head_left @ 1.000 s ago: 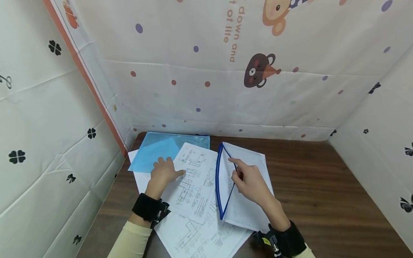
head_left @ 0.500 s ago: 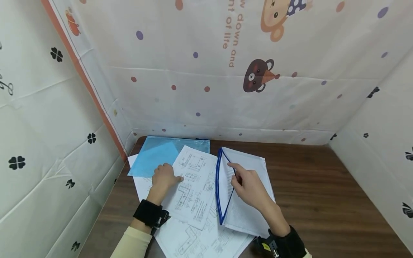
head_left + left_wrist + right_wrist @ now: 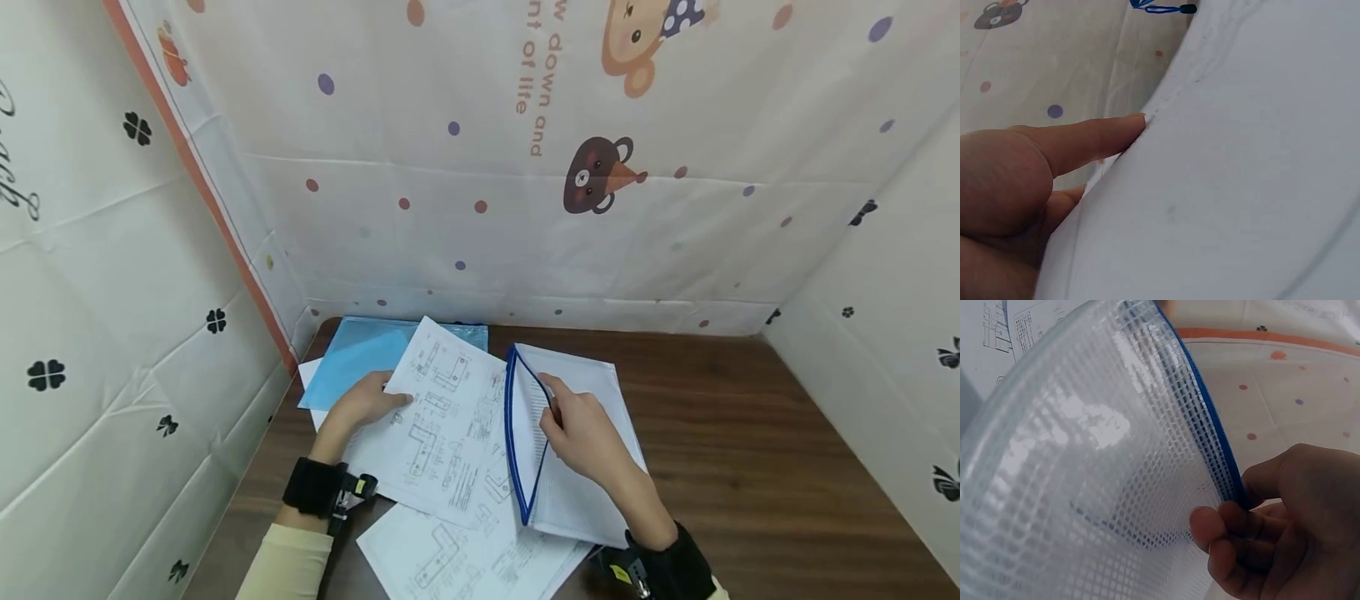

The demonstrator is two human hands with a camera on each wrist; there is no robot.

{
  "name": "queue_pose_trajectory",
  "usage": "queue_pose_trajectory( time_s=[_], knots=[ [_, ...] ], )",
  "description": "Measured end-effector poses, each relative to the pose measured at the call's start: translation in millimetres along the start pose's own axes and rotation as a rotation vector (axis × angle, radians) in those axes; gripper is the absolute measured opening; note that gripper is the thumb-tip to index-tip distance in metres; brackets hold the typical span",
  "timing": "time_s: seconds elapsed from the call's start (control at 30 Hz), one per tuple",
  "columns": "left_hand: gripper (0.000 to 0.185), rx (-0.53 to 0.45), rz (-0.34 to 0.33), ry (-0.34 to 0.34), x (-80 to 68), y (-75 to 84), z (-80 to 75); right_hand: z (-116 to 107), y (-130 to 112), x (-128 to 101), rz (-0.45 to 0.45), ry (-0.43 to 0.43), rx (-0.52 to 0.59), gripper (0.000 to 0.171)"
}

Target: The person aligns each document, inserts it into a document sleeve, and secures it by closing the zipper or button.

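My left hand (image 3: 365,402) pinches the left edge of a printed drawing sheet (image 3: 438,417), thumb on top and fingers underneath. In the left wrist view the sheet (image 3: 1229,187) bends up from the thumb, its far edge raised. To the right, my right hand (image 3: 583,429) grips the blue-edged mouth of a clear mesh zip pouch (image 3: 573,508), spreading it so that the opening gapes toward the sheet. Seen from the right wrist, thumb and curled fingers (image 3: 1209,525) hold the pouch's (image 3: 1085,481) rim just by the blue zip strip. Lined white paper shows inside the mouth.
More drawing sheets (image 3: 442,554) lie under the held one, toward the near edge. At the back left, a light-blue sheet (image 3: 348,354) overlaps a blue zip pouch (image 3: 471,335). Printed cloth (image 3: 450,225) walls close off the brown table (image 3: 750,450) behind and at both sides.
My left hand has gone from resting on the sheet to pinching its left edge, and the sheet has lifted and shifted left. My right hand's index finger has curled in on the pouch rim.
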State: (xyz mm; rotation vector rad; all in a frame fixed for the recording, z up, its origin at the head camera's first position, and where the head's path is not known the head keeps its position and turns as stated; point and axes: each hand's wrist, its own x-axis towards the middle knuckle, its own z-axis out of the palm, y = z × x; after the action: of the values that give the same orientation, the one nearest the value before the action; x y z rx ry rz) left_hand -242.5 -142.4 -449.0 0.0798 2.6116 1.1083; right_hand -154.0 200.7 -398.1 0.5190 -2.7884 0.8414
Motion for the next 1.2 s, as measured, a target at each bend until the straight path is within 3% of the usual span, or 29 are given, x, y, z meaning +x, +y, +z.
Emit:
queue_pose_trajectory(
  time_s=[0.27, 0.4, 0.53, 0.8, 1.03, 1.2],
  knots=[
    [0.045, 0.026, 0.009, 0.059, -5.3, 3.2, 1.0, 0, -2, 1, 0.060, -0.024, -0.005, 0.050],
    [0.039, -0.001, 0.022, 0.045, -13.6, 1.8, -1.6, 3, -5, 0, 0.098, -0.065, 0.027, 0.051],
    [0.031, -0.049, 0.080, 0.029, -15.6, 1.9, -4.5, 3, -4, 1, 0.112, -0.079, 0.030, 0.048],
    [0.031, -0.107, 0.230, 0.130, -4.6, 17.9, -3.0, -14, 11, 3, 0.105, -0.034, -0.008, 0.043],
    [0.038, -0.226, 0.183, 0.201, -3.4, 23.6, 0.3, -22, 21, 4, 0.090, -0.017, -0.032, 0.041],
    [0.037, -0.318, 0.148, 0.203, -4.7, 27.6, -1.2, -25, 25, 2, 0.102, -0.014, -0.039, 0.042]
  ],
)
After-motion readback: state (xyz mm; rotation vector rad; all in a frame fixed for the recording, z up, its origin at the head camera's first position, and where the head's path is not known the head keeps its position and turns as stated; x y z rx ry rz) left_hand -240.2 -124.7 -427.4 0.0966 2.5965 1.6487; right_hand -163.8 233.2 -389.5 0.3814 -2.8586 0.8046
